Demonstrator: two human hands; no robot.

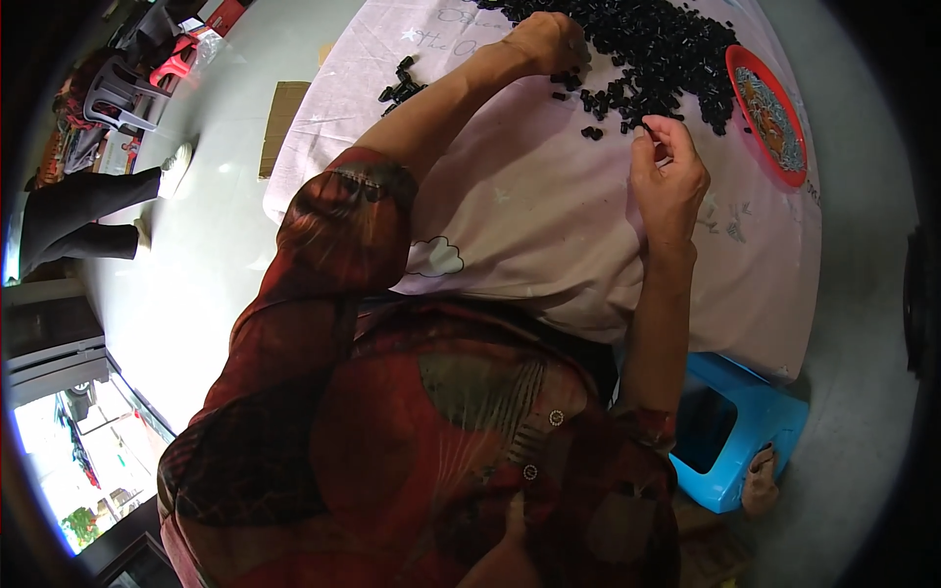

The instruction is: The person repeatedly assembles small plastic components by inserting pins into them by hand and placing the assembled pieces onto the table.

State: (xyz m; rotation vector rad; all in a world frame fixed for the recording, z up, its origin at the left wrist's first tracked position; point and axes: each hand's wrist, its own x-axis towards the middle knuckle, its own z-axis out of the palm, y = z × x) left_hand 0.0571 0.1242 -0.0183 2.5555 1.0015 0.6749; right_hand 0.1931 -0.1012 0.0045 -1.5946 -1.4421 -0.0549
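A large heap of small black plastic parts (642, 49) covers the far side of the cloth-covered table (520, 196). My left hand (549, 41) is at the heap's left part, its fingers curled downward; whatever lies inside them is hidden. Nearer to me, at the heap's front edge, my right hand (671, 176) pinches a small black part between thumb and forefinger. Several loose black parts lie just left of those fingertips. A smaller cluster of black parts (400, 88) sits apart, beyond my left forearm.
At the table's right edge stands a red tray (802, 162) with small silver and copper-coloured metal pieces. A few silver pieces (733, 223) lie on the cloth. Below the table's right side is a blue plastic stool (755, 421). A person's legs (88, 216) show at left, near a grey chair (118, 93).
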